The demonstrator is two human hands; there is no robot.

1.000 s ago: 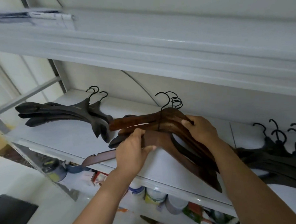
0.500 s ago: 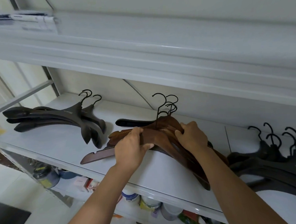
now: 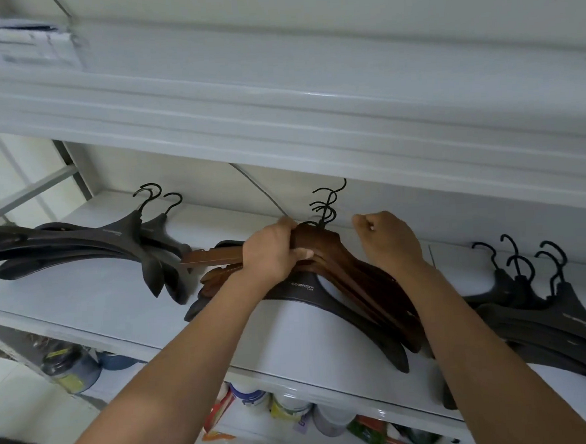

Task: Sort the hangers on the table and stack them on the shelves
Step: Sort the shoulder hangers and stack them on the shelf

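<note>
A stack of brown wooden hangers (image 3: 353,273) with black hooks lies in the middle of the white shelf (image 3: 83,296), on top of a dark hanger (image 3: 330,298). My left hand (image 3: 273,254) grips the stack near its neck. My right hand (image 3: 389,243) hovers just right of the hooks, fingers curled, holding nothing. A pile of dark hangers (image 3: 80,248) rests at the shelf's left end. Another dark pile (image 3: 547,316) sits at the right end.
An upper shelf (image 3: 277,95) overhangs close above, with papers (image 3: 23,46) on its left. Paint cans and jars (image 3: 285,404) fill the lower shelf. A thin grey cable (image 3: 258,186) runs down the back wall.
The brown stack has been pushed further back toward the wall. My left hand moved up to the stack's neck. My right hand let go and lifted off to the right.
</note>
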